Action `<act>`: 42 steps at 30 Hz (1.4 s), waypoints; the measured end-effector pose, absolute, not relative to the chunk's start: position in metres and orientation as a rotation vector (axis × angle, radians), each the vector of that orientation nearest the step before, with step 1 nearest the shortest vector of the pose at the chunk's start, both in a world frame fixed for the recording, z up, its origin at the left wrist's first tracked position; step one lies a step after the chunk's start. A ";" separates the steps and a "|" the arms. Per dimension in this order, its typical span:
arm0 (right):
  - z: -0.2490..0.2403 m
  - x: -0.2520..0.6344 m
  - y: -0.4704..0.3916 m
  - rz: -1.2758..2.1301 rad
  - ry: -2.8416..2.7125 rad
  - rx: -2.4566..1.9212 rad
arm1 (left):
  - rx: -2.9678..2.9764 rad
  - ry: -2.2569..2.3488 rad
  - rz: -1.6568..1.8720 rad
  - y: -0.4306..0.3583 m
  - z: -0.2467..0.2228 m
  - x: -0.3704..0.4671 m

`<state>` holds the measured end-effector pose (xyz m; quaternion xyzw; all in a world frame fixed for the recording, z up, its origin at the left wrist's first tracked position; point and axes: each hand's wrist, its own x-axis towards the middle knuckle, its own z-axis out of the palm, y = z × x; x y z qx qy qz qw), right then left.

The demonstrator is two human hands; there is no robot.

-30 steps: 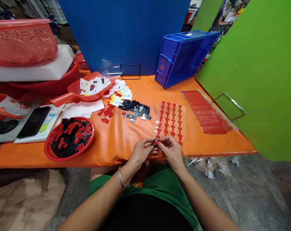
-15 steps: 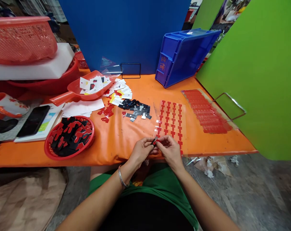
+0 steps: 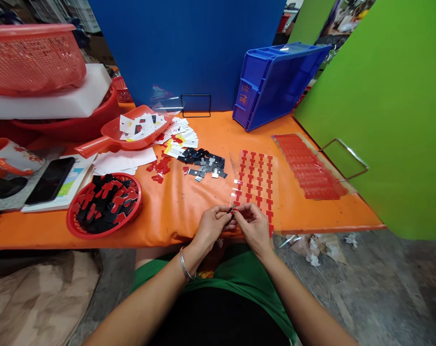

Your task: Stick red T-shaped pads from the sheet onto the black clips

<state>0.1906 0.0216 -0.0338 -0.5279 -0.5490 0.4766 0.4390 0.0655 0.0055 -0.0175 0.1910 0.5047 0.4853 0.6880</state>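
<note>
Close together at the table's front edge, my two hands meet over a small black piece [image 3: 230, 211]. My left hand [image 3: 213, 224], with a bangle on its wrist, pinches the black piece. Fingertips of my right hand [image 3: 254, 225] are closed on a bit of red at the same spot, probably a red T-shaped sticker, mostly hidden by the fingers. Just beyond the hands lies a clear sheet with rows of red T-shaped stickers [image 3: 259, 188]. Farther off is a pile of black and grey flat pieces [image 3: 207, 164], with loose red pieces [image 3: 159, 168] to its left.
A red basket [image 3: 140, 206] of black and red pieces stands at the left front. Behind it are a phone [image 3: 50, 180], a mug [image 3: 12, 156] and a red scoop [image 3: 110, 139] holding cards. A blue crate [image 3: 264, 91], red sheets [image 3: 308, 168] and a green panel [image 3: 391, 120] are right.
Both hands stay at nearly the same place. The fingers have shifted slightly around the black piece, and less red shows between them.
</note>
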 end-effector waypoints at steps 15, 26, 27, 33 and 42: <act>-0.021 0.191 0.030 0.757 -1.552 -1.338 | 0.448 1.145 1.155 0.004 -0.015 0.071; -0.024 0.192 0.035 0.893 -1.484 -1.378 | 0.436 1.143 1.160 0.004 -0.013 0.071; -0.025 0.192 0.035 0.879 -1.497 -1.385 | 0.433 1.142 1.161 0.004 -0.012 0.072; -0.024 0.198 0.038 0.959 -1.379 -1.395 | 0.418 1.130 1.181 0.003 -0.013 0.072; -0.032 0.207 0.044 1.287 -1.537 -1.444 | 0.378 1.145 1.134 0.003 -0.012 0.072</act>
